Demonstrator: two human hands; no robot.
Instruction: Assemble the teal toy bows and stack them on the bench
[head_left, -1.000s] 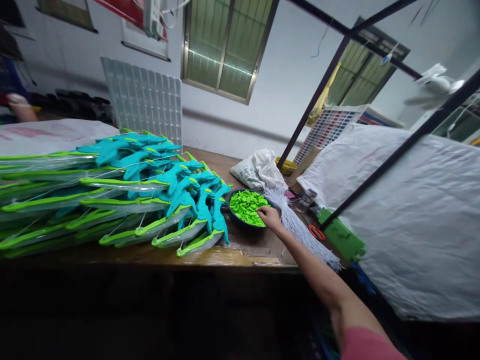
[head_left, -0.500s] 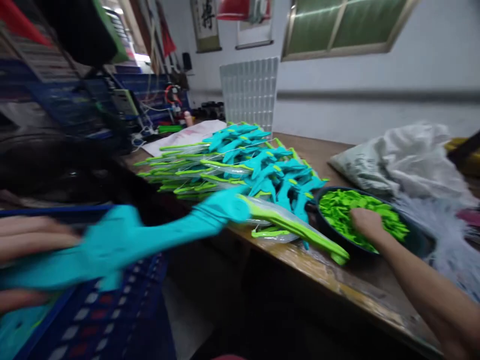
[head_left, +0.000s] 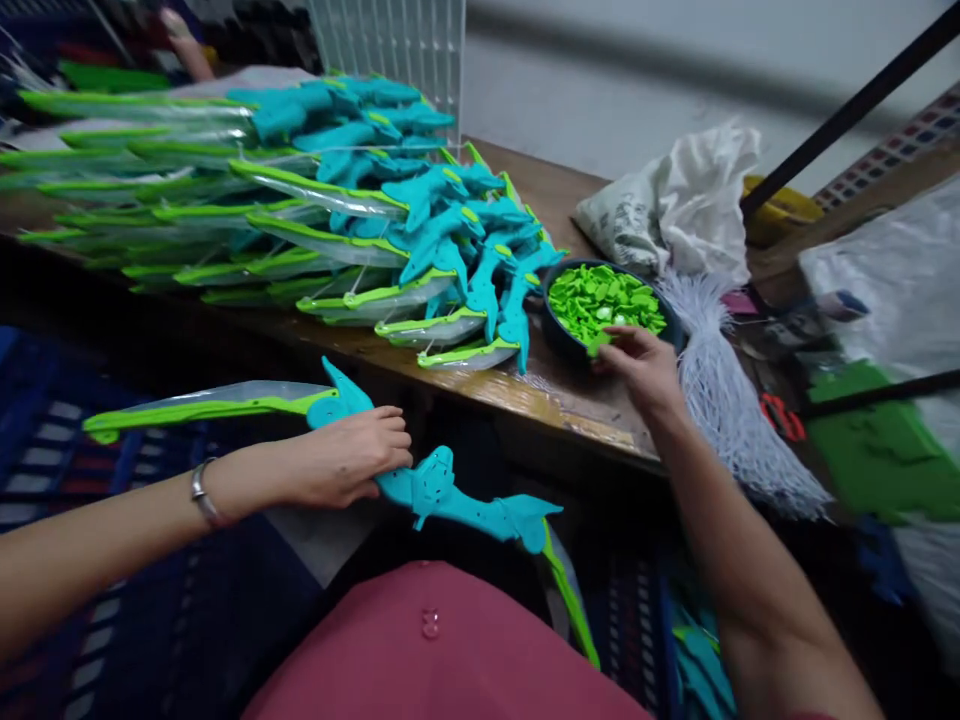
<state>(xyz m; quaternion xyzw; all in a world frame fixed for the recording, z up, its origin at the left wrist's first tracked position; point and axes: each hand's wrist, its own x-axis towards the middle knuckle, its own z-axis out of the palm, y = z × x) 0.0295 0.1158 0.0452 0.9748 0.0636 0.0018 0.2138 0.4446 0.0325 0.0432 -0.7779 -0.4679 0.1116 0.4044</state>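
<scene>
My left hand [head_left: 349,455], with a bracelet at the wrist, is wrapped round the teal middle of a toy bow [head_left: 480,512]. The bow lies across in front of my body, its lime-green limbs pointing left and down to the right. At the near rim of a dark bowl [head_left: 559,330], my right hand [head_left: 637,365] pinches a small green plastic piece [head_left: 598,343]. Many similar green pieces [head_left: 607,297] fill the bowl. To its left, a large heap of teal and green toy bows [head_left: 442,220] lies on the wooden table [head_left: 517,395].
A white sack [head_left: 667,195] and a bundle of white strings [head_left: 720,390] lie right of the bowl. Red-handled scissors [head_left: 782,417] and a green box-like object [head_left: 877,430] are further right. Blue crates [head_left: 67,450] stand below the table. Another person's hand [head_left: 180,30] shows at the far left.
The view has turned down and to the right. My left hand has brought the bow in front of my body. My right hand has come from inside the bowl to its near rim with a green piece.
</scene>
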